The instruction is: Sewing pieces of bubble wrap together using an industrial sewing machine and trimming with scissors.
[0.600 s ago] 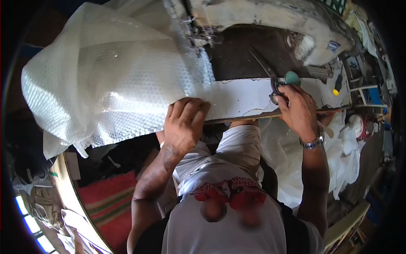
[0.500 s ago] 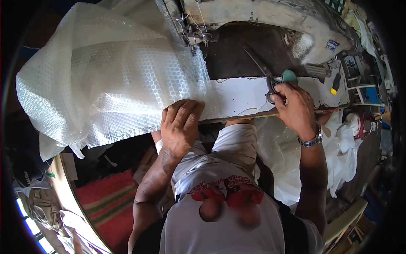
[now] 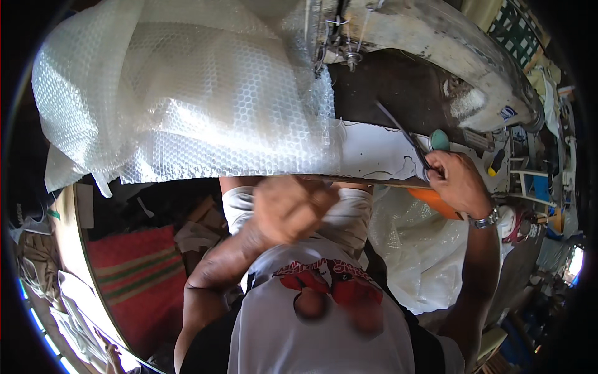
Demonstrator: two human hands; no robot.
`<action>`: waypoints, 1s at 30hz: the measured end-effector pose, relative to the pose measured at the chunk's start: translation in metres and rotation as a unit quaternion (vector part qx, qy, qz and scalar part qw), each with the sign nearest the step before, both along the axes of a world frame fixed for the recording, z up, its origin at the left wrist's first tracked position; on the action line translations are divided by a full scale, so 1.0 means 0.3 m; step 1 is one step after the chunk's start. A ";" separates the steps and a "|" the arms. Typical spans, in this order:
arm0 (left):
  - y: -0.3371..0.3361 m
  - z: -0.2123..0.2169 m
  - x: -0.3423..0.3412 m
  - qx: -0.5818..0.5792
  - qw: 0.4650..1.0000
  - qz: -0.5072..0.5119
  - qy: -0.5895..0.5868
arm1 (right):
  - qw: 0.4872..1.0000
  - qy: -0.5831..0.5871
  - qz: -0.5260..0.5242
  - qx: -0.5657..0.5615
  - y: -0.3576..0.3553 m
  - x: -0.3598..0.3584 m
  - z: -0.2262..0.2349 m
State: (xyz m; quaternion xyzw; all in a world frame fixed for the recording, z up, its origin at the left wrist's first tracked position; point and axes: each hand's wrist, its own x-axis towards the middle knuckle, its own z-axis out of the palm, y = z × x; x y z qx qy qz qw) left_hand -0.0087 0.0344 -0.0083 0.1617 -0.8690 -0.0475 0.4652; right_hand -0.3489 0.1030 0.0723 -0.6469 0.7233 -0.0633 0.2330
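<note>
My right hand (image 3: 460, 185), with a metal watch on its wrist, is closed on the handles of dark scissors (image 3: 403, 129). Their blades point away and to the left over the white-topped work surface (image 3: 374, 149). A round green object (image 3: 439, 139) lies just beyond my fingers. My left hand (image 3: 293, 209) hovers over my lap, in front of the table edge, its fingers smeared by motion. Left of the scissors, a large sheet of clear bubble wrap (image 3: 230, 140) covers the surface, one edge beside the needle area of a worn sewing machine (image 3: 430, 31).
A yellow-and-black tool handle (image 3: 495, 163) lies at the table's right end. Below the edge hangs an orange piece (image 3: 436, 202), near clear plastic sheeting (image 3: 417, 262). A red striped cloth (image 3: 137, 287) is at lower left.
My left hand has come off the bubble wrap and moved toward me over my lap. My right hand keeps the scissors, now turned edge-on. The view has shifted a little.
</note>
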 end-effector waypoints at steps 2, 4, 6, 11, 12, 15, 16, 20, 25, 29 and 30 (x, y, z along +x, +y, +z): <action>0.089 -0.079 -0.006 0.204 0.972 -0.087 -0.081 | 0.997 -0.055 0.019 0.060 -0.022 -0.079 0.031; 0.152 -0.146 0.001 0.428 0.894 -0.122 -0.048 | 0.969 -0.163 0.022 0.183 -0.047 -0.104 0.058; 0.176 -0.188 -0.006 0.693 0.698 -0.168 0.069 | 0.952 -0.182 0.056 0.241 -0.109 -0.075 0.109; 0.115 -0.159 -0.004 0.775 0.600 -0.154 0.128 | 0.910 -0.238 0.093 0.327 -0.216 -0.067 0.104; 0.105 -0.141 -0.008 0.776 0.596 -0.164 0.127 | 0.911 -0.225 0.136 0.319 -0.245 -0.066 0.096; 0.080 -0.075 -0.021 0.781 0.587 -0.169 0.125 | 0.892 -0.246 0.154 0.347 -0.306 -0.025 0.086; 0.081 -0.068 -0.023 0.795 0.566 -0.174 0.131 | 0.891 -0.242 0.174 0.343 -0.324 -0.018 0.079; 0.083 -0.068 -0.030 0.822 0.505 -0.197 0.175 | 0.869 -0.301 0.154 0.360 -0.378 -0.040 0.050; 0.071 -0.053 -0.071 0.858 0.407 -0.190 0.250 | 0.863 -0.306 0.148 0.374 -0.418 -0.054 0.068; 0.060 -0.030 -0.095 0.859 0.398 -0.160 0.278 | 0.867 -0.265 0.171 0.385 -0.450 0.024 0.111; 0.057 -0.028 -0.105 0.856 0.410 -0.141 0.281 | 0.871 -0.249 0.175 0.385 -0.455 0.042 0.126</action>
